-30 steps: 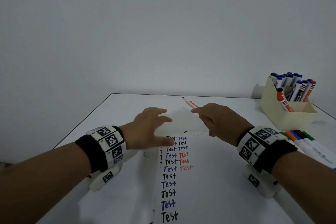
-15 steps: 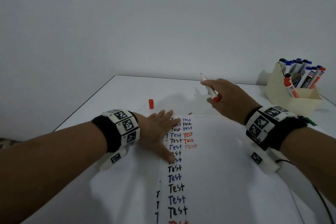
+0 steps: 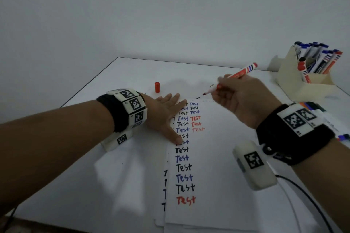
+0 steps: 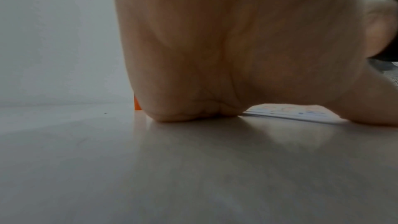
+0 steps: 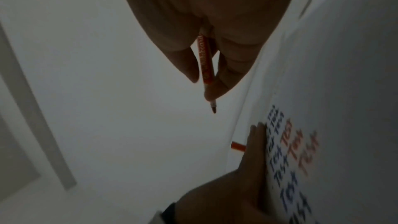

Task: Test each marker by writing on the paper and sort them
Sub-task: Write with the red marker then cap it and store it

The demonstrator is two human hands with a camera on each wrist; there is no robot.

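the right hand (image 3: pixel 244 100) has its grip closed around an uncapped red marker (image 3: pixel 235 76), its tip pointing down to about 8 o'clock, just off the top edge of the paper (image 3: pixel 217 157). the left hand (image 3: pixel 164 113) lies flat with its grip released, fingers spread on the paper's left edge. the red cap (image 3: pixel 157 87) stands on the bench (image 3: pixel 113 85) at 12 o'clock from that hand. a cream holder (image 3: pixel 295 85) of markers sits at 2 o'clock.

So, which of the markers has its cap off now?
The red marker held by the right hand: its tip is bare and its red cap stands on the table. Those in the beige holder are capped.
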